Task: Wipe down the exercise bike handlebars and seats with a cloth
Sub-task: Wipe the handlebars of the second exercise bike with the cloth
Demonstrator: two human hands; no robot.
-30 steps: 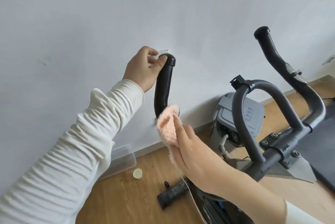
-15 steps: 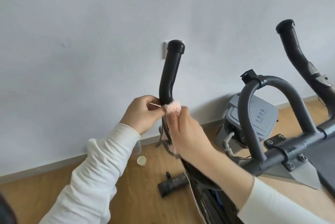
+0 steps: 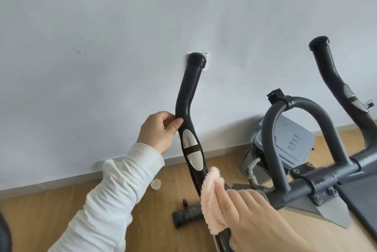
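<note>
Presses a fluffy pink cloth [image 3: 212, 200] against the lowest visible stretch of the black handlebar [image 3: 187, 92] with the right hand [image 3: 255, 219]. Fingers straight and flat on the cloth, thumb out of sight. Cloth just below the handlebar's two silver plates [image 3: 191, 143] and touching the bar.

Grips the same handlebar higher up with the left hand [image 3: 159, 131], at the bend just above the silver plates. Thumb on the front of the bar, fingers curled toward its back, well apart from the cloth. White ribbed sleeve [image 3: 114, 190] on that arm.

On the wooden floor [image 3: 132, 231] below the handlebar: a black foam tube [image 3: 187, 214] lying under the cloth, and a small pale cap [image 3: 156, 184] left of the bar.

To the right of the handlebar: a grey loop bar [image 3: 295, 105] rising from a bolted crossbar [image 3: 326, 174]. Further right, a second handlebar [image 3: 330, 72] pointing upward.

Behind the loop, right of the handlebar: a grey bin [image 3: 291, 137] with printed lettering on its lid, standing by the wall.

Behind the handlebar's capped top end: a white wall plate [image 3: 206, 56] on the pale wall [image 3: 102, 27], partly hidden by the cap.
</note>
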